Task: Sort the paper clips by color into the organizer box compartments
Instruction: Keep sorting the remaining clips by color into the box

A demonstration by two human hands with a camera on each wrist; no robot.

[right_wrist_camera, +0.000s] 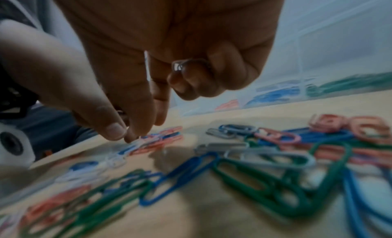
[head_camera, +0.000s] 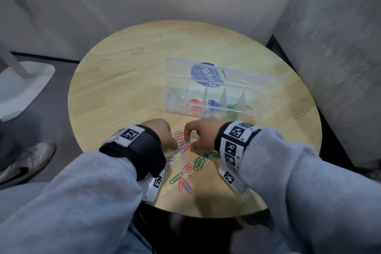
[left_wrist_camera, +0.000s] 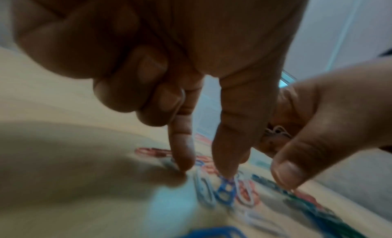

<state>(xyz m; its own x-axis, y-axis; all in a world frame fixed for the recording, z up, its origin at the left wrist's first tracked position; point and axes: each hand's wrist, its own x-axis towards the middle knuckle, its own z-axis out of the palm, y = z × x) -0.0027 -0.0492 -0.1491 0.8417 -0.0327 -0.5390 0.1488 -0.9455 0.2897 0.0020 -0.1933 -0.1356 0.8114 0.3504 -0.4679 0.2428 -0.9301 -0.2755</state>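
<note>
I see a round wooden table (head_camera: 127, 80) filling the middle of the head view, with grey walls behind it. On the floor at the lower left edge of the frame sits a shoe (head_camera: 26, 163).

The clear box (head_camera: 266, 88) stands right of centre, lid open and tilted back toward the top of the frame. Its front row, left to right, holds white clips (head_camera: 175, 97), red clips (head_camera: 194, 101), blue clips (head_camera: 213, 102), green clips (head_camera: 232, 106) and yellow clips (head_camera: 249, 107), one colour per compartment.

The loose pile (head_camera: 185, 163) lies just below the box in the frame, near the table's lower edge: red, blue, green and white clips, mixed and overlapping.

Both hands are over the upper end of the pile. Left hand (head_camera: 158, 132): outer fingers curled into the palm; in its wrist view two fingers (left_wrist_camera: 182, 157) point down, tips touching the clips, one on a blue clip (left_wrist_camera: 226, 191). I cannot tell whether it grasps anything.

Right hand (head_camera: 201, 134): thumb and forefinger pinch the end of a white clip (head_camera: 185, 146), which still lies on the pile; the other fingers are curled. A ring (right_wrist_camera: 180, 65) shows on one of them.
</note>
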